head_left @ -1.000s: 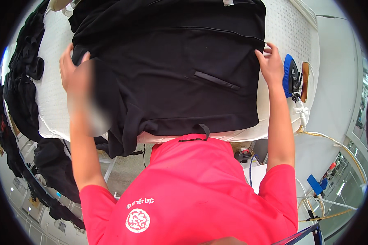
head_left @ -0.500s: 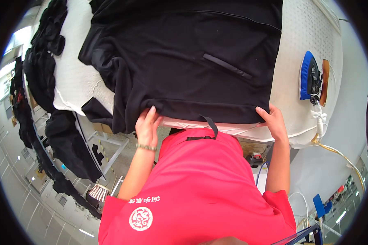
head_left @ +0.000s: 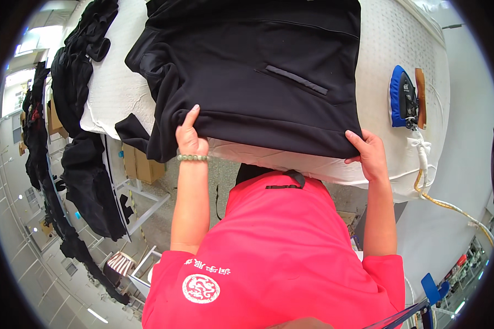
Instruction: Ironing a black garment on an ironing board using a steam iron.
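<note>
A black jacket (head_left: pixel 247 77) lies spread over a white padded ironing table (head_left: pixel 400 33), with a slanted pocket strip (head_left: pixel 297 80) facing up. My left hand (head_left: pixel 191 137) grips its near edge at the left, the thumb on top and the other fingers hidden under the cloth. At the near right corner, my right hand (head_left: pixel 369 153) pinches the hem between thumb and fingers. Between the two hands the hem runs nearly straight along the table's front edge. Bunched folds, with what looks like a sleeve, lie left of my left hand.
To the right, an iron (head_left: pixel 405 98) with a blue cover stands beside a brown curved piece (head_left: pixel 421 97), its cord trailing toward me. More black garments (head_left: pixel 79 71) lie at the table's left end. Dark cloth (head_left: pixel 90 186) hangs off a rack there, near a cardboard box (head_left: pixel 145 165).
My left hand has moved up onto the jacket's edge and its thumb now points away from me. The near hem has shifted slightly farther from my body.
</note>
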{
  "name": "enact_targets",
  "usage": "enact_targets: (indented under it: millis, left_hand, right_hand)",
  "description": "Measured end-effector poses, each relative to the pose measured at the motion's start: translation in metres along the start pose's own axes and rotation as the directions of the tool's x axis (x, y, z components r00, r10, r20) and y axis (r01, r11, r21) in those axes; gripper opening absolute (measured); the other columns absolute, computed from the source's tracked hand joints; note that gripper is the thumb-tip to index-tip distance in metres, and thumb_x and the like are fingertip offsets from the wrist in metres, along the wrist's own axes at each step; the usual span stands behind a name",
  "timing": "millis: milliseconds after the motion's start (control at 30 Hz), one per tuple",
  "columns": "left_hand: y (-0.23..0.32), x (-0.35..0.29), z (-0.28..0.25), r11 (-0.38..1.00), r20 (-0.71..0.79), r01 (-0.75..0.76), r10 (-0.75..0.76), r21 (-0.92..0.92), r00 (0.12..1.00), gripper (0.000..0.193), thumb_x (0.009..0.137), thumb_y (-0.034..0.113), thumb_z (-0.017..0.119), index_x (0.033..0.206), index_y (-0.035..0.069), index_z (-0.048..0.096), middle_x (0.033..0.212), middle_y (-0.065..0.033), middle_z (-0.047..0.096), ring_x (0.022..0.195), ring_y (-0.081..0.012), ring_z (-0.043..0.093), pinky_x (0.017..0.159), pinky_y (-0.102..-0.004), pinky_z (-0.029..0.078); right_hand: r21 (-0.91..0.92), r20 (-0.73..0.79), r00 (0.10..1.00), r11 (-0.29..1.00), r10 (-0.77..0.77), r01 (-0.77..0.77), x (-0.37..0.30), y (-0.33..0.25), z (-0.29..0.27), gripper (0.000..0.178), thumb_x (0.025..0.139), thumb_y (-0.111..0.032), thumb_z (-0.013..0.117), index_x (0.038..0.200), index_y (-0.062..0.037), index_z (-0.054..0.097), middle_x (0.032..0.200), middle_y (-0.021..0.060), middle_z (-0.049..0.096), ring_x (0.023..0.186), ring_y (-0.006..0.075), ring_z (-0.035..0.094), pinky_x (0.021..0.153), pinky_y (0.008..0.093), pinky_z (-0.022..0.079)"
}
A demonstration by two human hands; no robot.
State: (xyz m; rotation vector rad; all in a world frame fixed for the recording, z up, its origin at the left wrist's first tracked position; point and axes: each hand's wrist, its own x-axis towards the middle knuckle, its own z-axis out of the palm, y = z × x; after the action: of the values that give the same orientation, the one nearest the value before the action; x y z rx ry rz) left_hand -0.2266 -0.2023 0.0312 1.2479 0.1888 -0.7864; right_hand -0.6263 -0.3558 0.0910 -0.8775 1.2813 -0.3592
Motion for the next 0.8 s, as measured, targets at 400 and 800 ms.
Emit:
enact_targets:
  millis: [400, 800]
  left_hand:
    - [-0.020, -0.007, -0.031, 0.720, -0.072, -0.423, 0.545, 0.550, 0.835, 0.044, 0.077, -0.001, 0.083, 0.118, -0.004, 0.067, 0.117, -0.0124, 0.071, 0.108, -0.0262, 0.068, 0.099, -0.0360, 0.053]
    - [-0.041, -0.018, -0.037, 0.509, 0.041, -0.390, 0.568, 0.767, 0.822, 0.047, 0.078, 0.011, 0.090, 0.115, -0.005, 0.066, 0.110, -0.0103, 0.070, 0.099, -0.0218, 0.068, 0.090, -0.0349, 0.056]
  right_hand:
    - [-0.120, -0.068, 0.996, 0.991, -0.065, 0.057, 0.009, 0.053, -0.013, 0.027, 0.095, -0.025, 0.071, 0.098, 0.0025, 0.072, 0.084, 0.0079, 0.073, 0.067, 0.0170, 0.069, 0.051, 0.0307, 0.059]
    - [-0.853, -0.178, 0.900, 0.518, -0.398, 0.060, 0.019, 0.093, -0.002, 0.030, 0.092, -0.032, 0.071, 0.101, -0.0038, 0.065, 0.080, 0.0176, 0.070, 0.078, 0.0414, 0.070, 0.072, 0.0495, 0.054]
